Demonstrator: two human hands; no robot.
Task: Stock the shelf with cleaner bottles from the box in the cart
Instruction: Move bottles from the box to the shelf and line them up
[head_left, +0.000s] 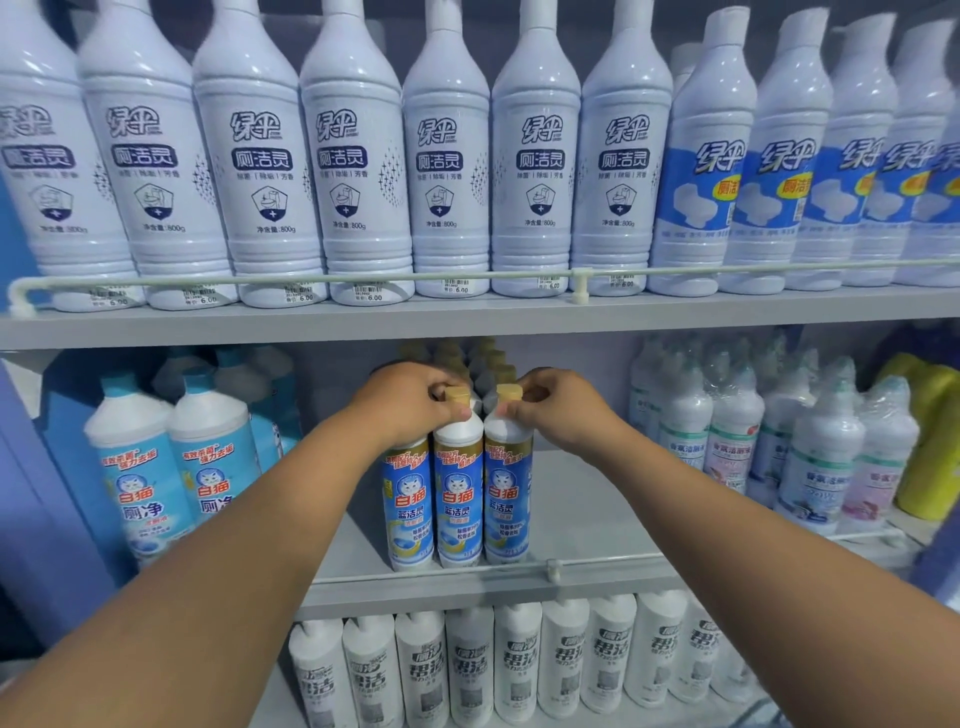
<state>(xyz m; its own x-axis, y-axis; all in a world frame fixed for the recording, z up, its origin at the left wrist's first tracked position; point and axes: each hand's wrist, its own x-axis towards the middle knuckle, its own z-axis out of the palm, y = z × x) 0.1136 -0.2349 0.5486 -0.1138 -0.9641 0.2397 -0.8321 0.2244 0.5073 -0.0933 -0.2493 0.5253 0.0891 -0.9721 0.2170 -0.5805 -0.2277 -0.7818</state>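
Left hand (410, 402) pinches the gold cap of a white, blue-labelled plastic cleaner bottle (458, 499); right hand (553, 408) pinches the neighbouring bottle (506, 493) likewise. Both stand on the grey metal middle shelf (587, 514), front row. Bare shelf to their right: stocking appears partway. Box and cart not visible.
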